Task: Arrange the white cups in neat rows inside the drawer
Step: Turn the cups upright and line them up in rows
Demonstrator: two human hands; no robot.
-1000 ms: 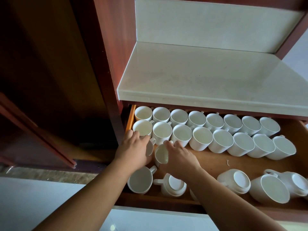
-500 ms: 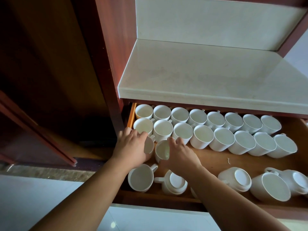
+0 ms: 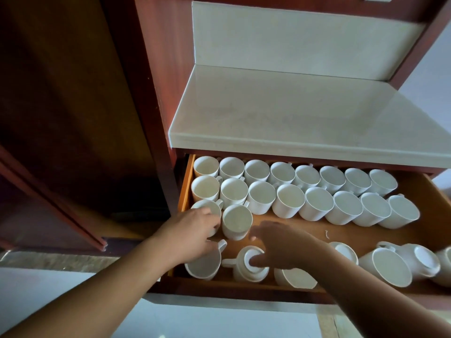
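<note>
Two far rows of cups [image 3: 290, 186] upright, rims touching, to save drawer [image 3: 366, 234] room — third row begun at left, left hand [image 3: 192, 230] curled on first cup [image 3: 207, 211], right hand [image 3: 275, 245] loosely spread, empty, above upturned cup [image 3: 249, 264].

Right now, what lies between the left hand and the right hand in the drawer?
In the head view, one upright white cup stands between the left hand and the right hand, beside the left hand's fingers.

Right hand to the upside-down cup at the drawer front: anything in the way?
Nothing visible. The right hand is already over the upside-down cup, fingertips at its base. The third-row spot beside the second upright cup is bare drawer floor.
</note>
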